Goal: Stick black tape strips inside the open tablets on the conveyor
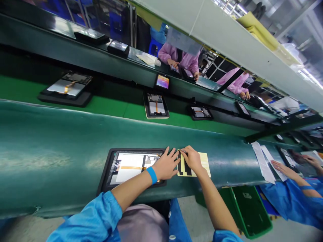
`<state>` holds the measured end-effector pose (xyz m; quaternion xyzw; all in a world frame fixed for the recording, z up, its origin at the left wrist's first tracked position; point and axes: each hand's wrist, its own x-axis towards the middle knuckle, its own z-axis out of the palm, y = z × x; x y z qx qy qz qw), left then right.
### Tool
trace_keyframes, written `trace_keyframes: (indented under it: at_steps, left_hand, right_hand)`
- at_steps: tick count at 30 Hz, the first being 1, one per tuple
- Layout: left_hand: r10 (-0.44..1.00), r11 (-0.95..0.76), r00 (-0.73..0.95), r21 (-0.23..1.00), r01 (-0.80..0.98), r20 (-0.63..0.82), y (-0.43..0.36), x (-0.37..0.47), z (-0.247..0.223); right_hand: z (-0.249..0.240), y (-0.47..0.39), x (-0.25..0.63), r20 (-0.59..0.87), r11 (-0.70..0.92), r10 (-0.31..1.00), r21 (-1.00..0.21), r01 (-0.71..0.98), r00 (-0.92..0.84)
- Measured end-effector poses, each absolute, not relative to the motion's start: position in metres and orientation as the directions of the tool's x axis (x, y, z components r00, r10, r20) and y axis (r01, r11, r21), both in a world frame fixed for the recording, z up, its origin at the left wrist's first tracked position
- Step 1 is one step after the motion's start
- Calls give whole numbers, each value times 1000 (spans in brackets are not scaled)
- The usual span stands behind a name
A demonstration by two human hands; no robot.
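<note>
Close work at the yellow sheet (205, 164), right hand (192, 160) pinched tight over its top edge!
The sheet, carrying black strips (182, 165), lies on the green bench (73, 141), just right of the opened device (130, 160) in its black tray (107, 169); the left hand (165, 166) spreads wide, palm down, gripping nothing, fingertips at the sheet's left edge. A dark sliver (185, 152) sits in that right-hand pinch, tool or strip end, can't tell; best lift slowly and low, steadying the sheet flat, bearing lightly on the device.
</note>
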<state>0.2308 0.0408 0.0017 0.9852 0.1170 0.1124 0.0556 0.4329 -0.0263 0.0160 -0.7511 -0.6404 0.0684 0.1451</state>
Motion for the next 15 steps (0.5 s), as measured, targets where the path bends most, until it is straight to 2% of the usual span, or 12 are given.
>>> trace_keyframes:
  at_steps: [8,15]
  left_hand:
    - [226,-970,952,140,200,207,41,230,2]
    - [241,-965,945,158,208,223,41,231,0]
  right_hand:
    - [17,-26,432,58,-128,988,-201,971,142]
    - [18,-24,434,33,-92,994,-197,976,100]
